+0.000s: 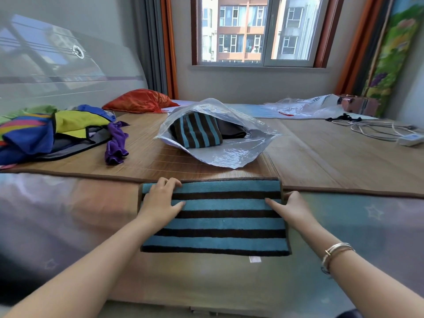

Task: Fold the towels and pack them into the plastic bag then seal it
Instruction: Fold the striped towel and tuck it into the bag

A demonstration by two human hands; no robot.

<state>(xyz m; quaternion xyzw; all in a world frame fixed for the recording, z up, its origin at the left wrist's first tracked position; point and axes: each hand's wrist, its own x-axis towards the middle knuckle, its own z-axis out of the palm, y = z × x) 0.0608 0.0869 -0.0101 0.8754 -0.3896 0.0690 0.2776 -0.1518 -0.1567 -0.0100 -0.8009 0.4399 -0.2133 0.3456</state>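
A: Bed (pixel 68 226), plastic bag (pixel 229 154): why is the mouth agape?
B: To admit towels; one folded towel (pixel 197 131) lies inside already.

A: Striped towel (pixel 215 223), nearer than the bag?
B: Both hands press it flat: left hand (pixel 160 198) and right hand (pixel 289 207), fingers straight, probably smoothing the fold.

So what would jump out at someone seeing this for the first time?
Probably the blue and brown striped towel lying folded near the front, with the left hand and right hand resting on its two ends. Behind it a clear plastic bag gapes open, a matching towel inside, and bright cloths pile up at the left.
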